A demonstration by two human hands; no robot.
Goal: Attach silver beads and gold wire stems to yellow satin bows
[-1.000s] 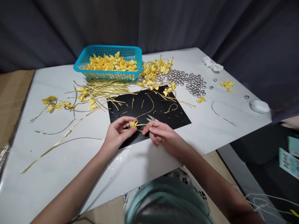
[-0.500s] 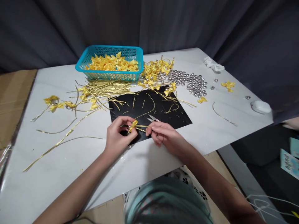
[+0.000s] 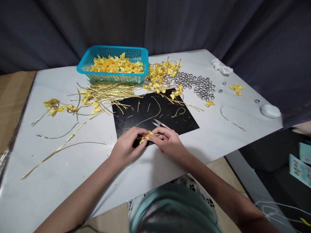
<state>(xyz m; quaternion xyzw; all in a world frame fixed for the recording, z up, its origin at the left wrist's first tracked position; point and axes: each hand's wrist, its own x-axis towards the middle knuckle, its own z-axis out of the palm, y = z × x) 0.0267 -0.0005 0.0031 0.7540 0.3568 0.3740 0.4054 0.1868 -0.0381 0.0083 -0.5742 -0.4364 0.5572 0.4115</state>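
Observation:
Between the fingertips of both hands is a yellow ribbon flower (image 3: 146, 137) with a silver bead at its left side and gold cord running off to the right. My left hand (image 3: 128, 144) is closed, pinching the flower from the left. My right hand (image 3: 170, 140) is closed on its right side, thumb and fingers at the petals and the cord, most of which the fingers hide. Just beyond the right hand, small scissors (image 3: 159, 123) lie on a black sheet (image 3: 138, 113) strewn with gold cord scraps.
A turquoise basket (image 3: 113, 78) of yellow ribbon pieces stands at the back. In front lies a bundle of gold cords (image 3: 111, 90). Silver beads (image 3: 204, 86) are spread to the right of finished flowers (image 3: 161, 72). A white mouse (image 3: 270, 111) sits near the table's right edge.
My right hand has moved left along the cord up to the flower, and both hands now meet at it. The flower has shifted slightly right and nearer to me.

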